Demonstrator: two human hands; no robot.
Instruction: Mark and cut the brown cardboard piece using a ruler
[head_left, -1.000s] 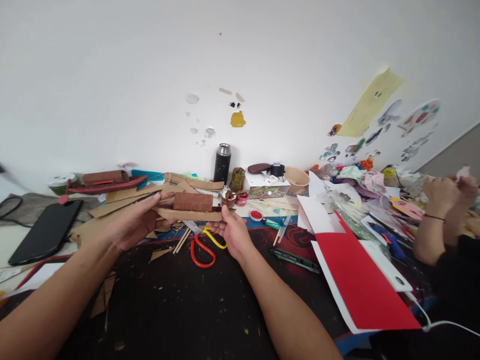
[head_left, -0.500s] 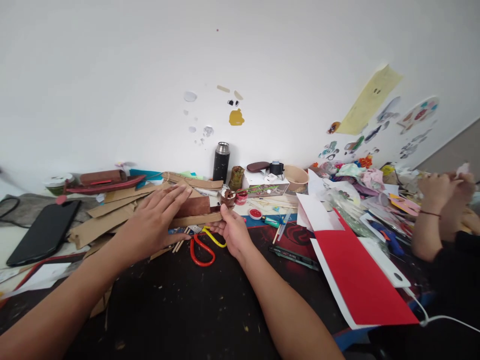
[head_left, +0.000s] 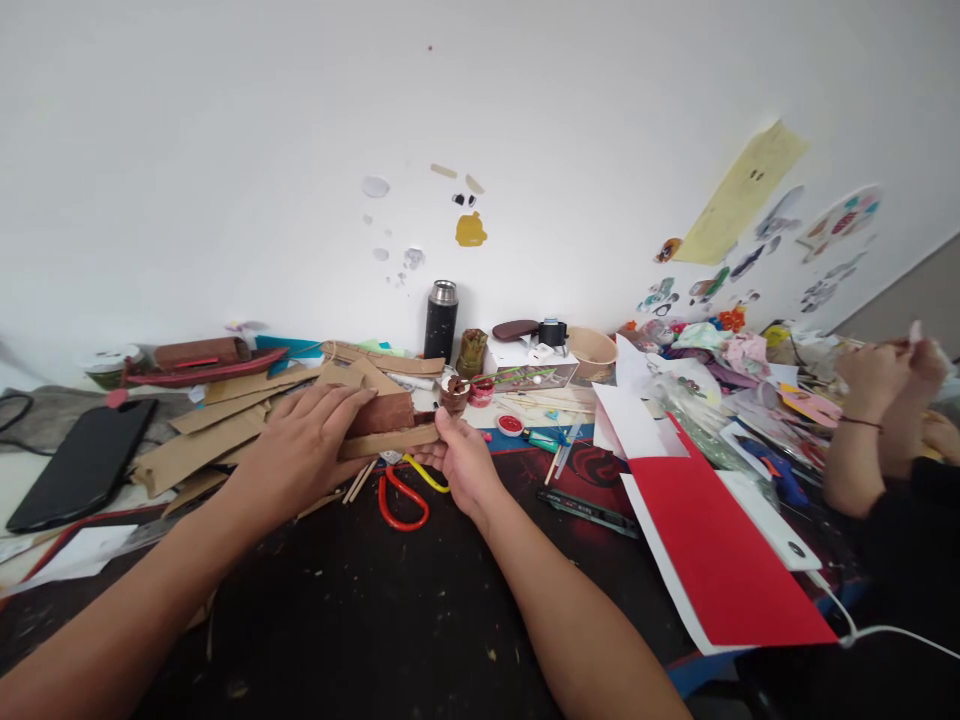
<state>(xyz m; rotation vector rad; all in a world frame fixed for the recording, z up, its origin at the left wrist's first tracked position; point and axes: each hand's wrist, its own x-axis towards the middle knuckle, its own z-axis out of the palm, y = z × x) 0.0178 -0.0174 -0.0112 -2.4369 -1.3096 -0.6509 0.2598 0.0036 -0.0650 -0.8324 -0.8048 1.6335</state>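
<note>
A cardboard model [head_left: 394, 438] with a brown box-like top is held between both hands at the middle of the table. My left hand [head_left: 304, 435] wraps round its left end, fingers over the top. At the right end, my right hand [head_left: 465, 460] grips it with the thumb on top and the fingers underneath. Scissors with red and yellow handles [head_left: 405, 522] lie just below the model, their blades hidden. A small jar of brown paint [head_left: 454, 393] stands behind my right hand.
Cardboard pieces [head_left: 217, 425] and a black phone [head_left: 82, 465] lie left. Behind stands a black bottle [head_left: 442, 322]. Right are a cutter [head_left: 587, 512], red paper [head_left: 720, 550], a blue glue gun [head_left: 776, 470] and another person's hands [head_left: 874, 380]. A red model boat [head_left: 206, 372] sits back left.
My left hand has come down and closed round the model's left end; before, its fingers were stretched out over it. My right hand keeps its grip, and the view has shifted slightly.
</note>
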